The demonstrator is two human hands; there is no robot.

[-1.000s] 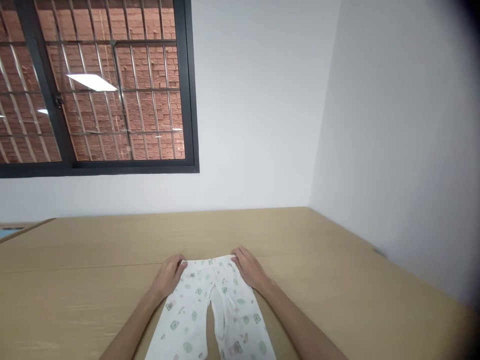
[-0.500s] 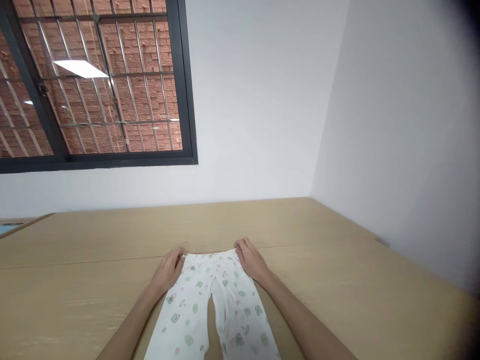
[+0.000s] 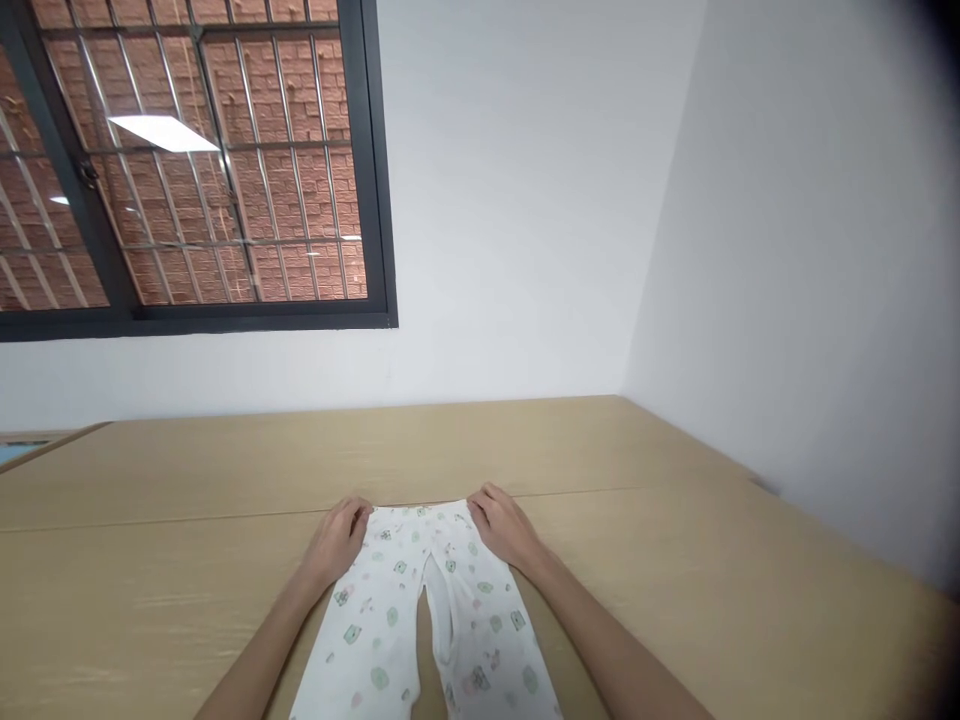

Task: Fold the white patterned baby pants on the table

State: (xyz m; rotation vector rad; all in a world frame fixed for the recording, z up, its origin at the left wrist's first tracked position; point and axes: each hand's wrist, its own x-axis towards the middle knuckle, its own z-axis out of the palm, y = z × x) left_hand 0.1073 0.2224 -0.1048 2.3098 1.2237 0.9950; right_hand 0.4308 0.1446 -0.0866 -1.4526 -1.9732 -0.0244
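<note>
Small white trousers (image 3: 427, 620) lie flat on the wooden surface (image 3: 675, 560), waist end away from the person, legs running toward the lower frame edge and cut off by it. Print: small green and pink motifs; no readable writing, brand or label visible. Left hand (image 3: 339, 540) rests on the left corner of the waistband, fingers curled onto the cloth edge. Right hand (image 3: 506, 528) rests on the right corner the same way. Cannot tell whether either hand pinches the fabric or only presses it down. A seam in the surface runs just past the waistband. Behind: white walls and a dark-framed window (image 3: 187, 170) showing brick.
</note>
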